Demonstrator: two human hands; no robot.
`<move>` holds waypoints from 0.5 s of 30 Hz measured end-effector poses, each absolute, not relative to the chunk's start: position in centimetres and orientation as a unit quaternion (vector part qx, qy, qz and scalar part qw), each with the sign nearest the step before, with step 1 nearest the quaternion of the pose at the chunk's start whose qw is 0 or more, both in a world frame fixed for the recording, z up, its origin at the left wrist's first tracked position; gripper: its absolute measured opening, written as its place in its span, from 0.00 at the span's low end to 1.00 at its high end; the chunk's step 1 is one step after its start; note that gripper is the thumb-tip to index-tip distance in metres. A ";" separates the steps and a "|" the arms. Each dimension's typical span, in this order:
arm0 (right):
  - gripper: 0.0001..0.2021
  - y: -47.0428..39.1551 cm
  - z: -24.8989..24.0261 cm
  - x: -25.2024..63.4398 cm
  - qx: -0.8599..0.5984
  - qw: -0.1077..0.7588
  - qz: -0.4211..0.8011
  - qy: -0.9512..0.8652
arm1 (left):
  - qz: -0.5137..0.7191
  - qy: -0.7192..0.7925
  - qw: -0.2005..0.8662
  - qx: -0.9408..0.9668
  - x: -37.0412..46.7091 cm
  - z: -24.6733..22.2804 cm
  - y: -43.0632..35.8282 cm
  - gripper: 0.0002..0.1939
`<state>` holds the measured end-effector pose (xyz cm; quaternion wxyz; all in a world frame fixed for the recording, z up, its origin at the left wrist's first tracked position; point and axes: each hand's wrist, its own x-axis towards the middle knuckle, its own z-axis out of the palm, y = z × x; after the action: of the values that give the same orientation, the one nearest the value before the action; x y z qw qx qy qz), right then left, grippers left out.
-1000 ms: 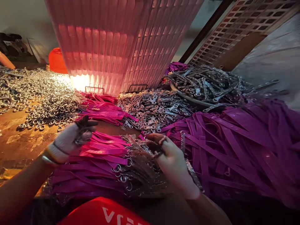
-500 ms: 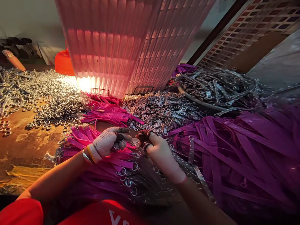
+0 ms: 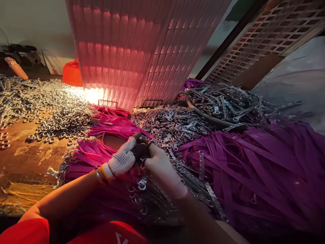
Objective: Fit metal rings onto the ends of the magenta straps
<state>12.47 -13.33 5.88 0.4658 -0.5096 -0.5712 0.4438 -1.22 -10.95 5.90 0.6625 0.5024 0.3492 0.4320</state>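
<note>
My left hand [image 3: 125,157], in a white dotted glove with dark fingertips, meets my right hand [image 3: 158,166] at the centre. Fingers of both hands are closed together around something too small and dark to make out. Beneath and left of them lies a bundle of pink-purple straps [image 3: 88,152], with metal rings [image 3: 141,184] at the strap ends just below my hands. A second group of pink straps [image 3: 114,124] rests a little beyond. Dark braided metal pieces [image 3: 195,179] lie to the right of my right hand.
Small metal links [image 3: 61,115] are heaped at the left, and more metal pieces [image 3: 172,123] lie behind my hands. A round container's rim [image 3: 203,115] shows under piled metal pieces. Purple straps [image 3: 254,162] fill the right. An orange lamp [image 3: 72,74] hangs beside a ribbed translucent panel [image 3: 122,51].
My hands have come together, with the left turning upward and its fingers closing against the right. The view has shifted slightly.
</note>
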 end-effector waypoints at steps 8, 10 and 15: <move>0.17 -13.5 5.1 12.3 -0.576 0.528 0.392 -0.487 | 0.353 0.421 0.672 0.496 -3.1 5.0 -11.3 0.16; 0.16 -13.7 5.0 12.4 -0.574 0.501 0.383 -0.522 | 0.363 0.434 0.649 0.508 -3.1 4.5 -11.5 0.12; 0.19 -13.7 4.5 13.9 -0.585 0.408 0.255 -0.653 | 0.338 0.442 0.604 0.570 -3.0 4.2 -11.0 0.10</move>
<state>13.93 -13.66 4.47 0.4075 -0.5847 -0.6533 0.2555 -2.98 -11.00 4.20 0.6041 0.5705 0.4418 0.3382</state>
